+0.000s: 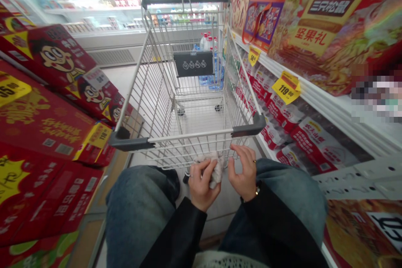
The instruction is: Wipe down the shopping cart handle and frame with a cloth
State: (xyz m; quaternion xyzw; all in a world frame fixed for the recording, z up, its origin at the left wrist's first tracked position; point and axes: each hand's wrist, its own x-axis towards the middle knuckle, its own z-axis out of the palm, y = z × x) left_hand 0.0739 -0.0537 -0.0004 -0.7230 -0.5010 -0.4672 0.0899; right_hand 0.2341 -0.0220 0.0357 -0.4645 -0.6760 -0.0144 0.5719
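My left hand [202, 184] is closed on a pale, crumpled cloth [216, 175], close to the near wire panel of a shopping cart [194, 148]. To its right, my right hand [243, 171] has its fingers curved and apart, with nothing seen in it. Its fingertips are near the cart's lower wires; whether they touch cannot be made out. The cart has a wire basket with grey plastic corners [249, 126] and a dark handle bar [185, 0] at the far end. A dark panel with white symbols [194, 64] hangs inside.
Red gift boxes [56, 56] are stacked on the left. On the right, a shelf [314, 92] carries gift boxes [314, 29], with wrapped bottle packs [282, 109] below. Water bottles [212, 69] stand beyond the cart, before a lit refrigerated display [125, 4]. My knees [141, 205] flank my hands.
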